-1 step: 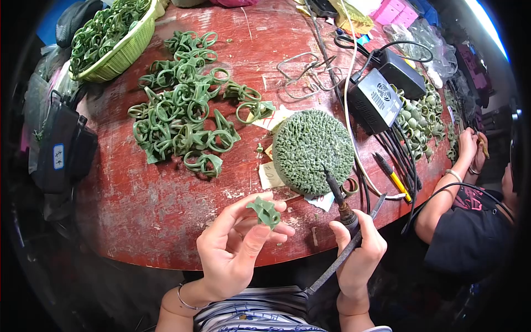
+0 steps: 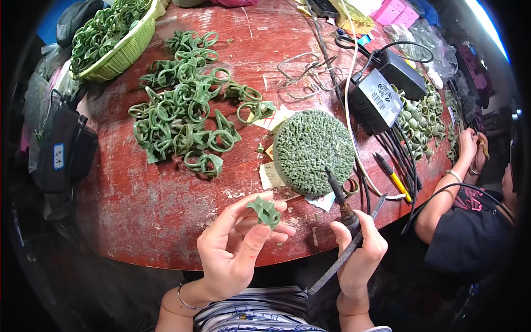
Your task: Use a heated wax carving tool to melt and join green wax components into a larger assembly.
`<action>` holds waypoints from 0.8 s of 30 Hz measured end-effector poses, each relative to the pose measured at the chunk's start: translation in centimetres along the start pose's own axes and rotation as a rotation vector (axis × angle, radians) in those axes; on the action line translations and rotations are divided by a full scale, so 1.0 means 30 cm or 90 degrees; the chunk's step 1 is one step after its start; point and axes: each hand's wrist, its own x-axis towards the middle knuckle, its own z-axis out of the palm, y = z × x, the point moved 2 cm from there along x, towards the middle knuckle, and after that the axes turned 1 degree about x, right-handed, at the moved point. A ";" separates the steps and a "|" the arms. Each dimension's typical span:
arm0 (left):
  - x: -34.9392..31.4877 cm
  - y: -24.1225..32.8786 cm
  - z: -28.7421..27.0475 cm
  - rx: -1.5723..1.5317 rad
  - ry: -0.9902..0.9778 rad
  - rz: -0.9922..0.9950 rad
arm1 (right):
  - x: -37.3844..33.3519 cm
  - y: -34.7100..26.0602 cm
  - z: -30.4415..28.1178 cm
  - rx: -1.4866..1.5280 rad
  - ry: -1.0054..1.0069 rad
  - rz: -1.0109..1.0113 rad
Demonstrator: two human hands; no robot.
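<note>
My left hand [image 2: 229, 252] pinches a small green ring [image 2: 265, 213] between thumb and fingers, its angular leaf-like top turned up and its band mostly hidden. In my right hand [image 2: 359, 257] are a soldering iron [image 2: 343, 206] with a dark, stained tip and a long flat file [image 2: 335, 270], which slants across the palm. The iron's tip points up at the near edge of a round green block [image 2: 313, 149] with a rough, pitted top. Left of that block, many similar green rings [image 2: 185, 102] lie in a loose heap on the worn red table [image 2: 166, 221].
A light green basket [image 2: 124, 52] of rings stands at the far left. Right of the block are a black power box [image 2: 369, 102], cables [image 2: 406, 160] and a yellow-handled tool [image 2: 399, 185]. Paler rings [image 2: 423, 124] lie beyond; another person's hands [image 2: 473, 149] work there.
</note>
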 end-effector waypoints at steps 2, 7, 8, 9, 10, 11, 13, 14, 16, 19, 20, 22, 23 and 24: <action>-0.002 -0.002 -0.006 -0.011 0.013 0.000 | -0.009 0.004 -0.004 0.017 -0.014 0.016; 0.014 -0.009 -0.013 -0.002 -0.034 0.011 | -0.073 0.015 -0.005 0.132 -0.081 -0.040; 0.014 -0.009 -0.012 -0.002 -0.046 0.014 | -0.087 0.021 0.001 0.133 -0.090 -0.052; 0.009 -0.008 -0.018 0.005 -0.030 -0.004 | -0.096 0.021 0.012 0.136 -0.084 -0.054; 0.007 -0.006 -0.020 0.006 -0.027 -0.006 | -0.097 0.017 0.014 0.137 -0.087 -0.053; 0.006 -0.007 -0.022 0.006 -0.023 -0.014 | -0.096 0.013 0.019 0.125 -0.091 -0.059; 0.006 -0.013 -0.019 0.005 -0.018 -0.024 | -0.090 0.003 0.025 0.113 -0.088 -0.064; 0.009 -0.017 -0.015 -0.030 -0.009 -0.010 | -0.086 0.001 0.029 0.114 -0.091 -0.064; 0.010 -0.017 -0.017 -0.065 0.001 0.003 | -0.079 -0.008 0.032 0.084 -0.080 -0.115; 0.007 -0.012 -0.023 -0.058 -0.002 -0.017 | -0.076 -0.012 0.031 0.080 -0.081 -0.122; 0.008 -0.012 -0.023 -0.034 -0.021 -0.022 | -0.075 -0.012 0.030 0.079 -0.082 -0.121; 0.008 -0.012 -0.020 -0.011 -0.039 -0.028 | -0.074 -0.014 0.026 0.071 -0.081 -0.126; 0.008 -0.012 -0.020 -0.012 -0.038 -0.027 | -0.075 -0.013 0.027 0.071 -0.082 -0.126; 0.007 -0.011 -0.021 -0.014 -0.037 -0.026 | -0.075 -0.012 0.027 0.074 -0.085 -0.122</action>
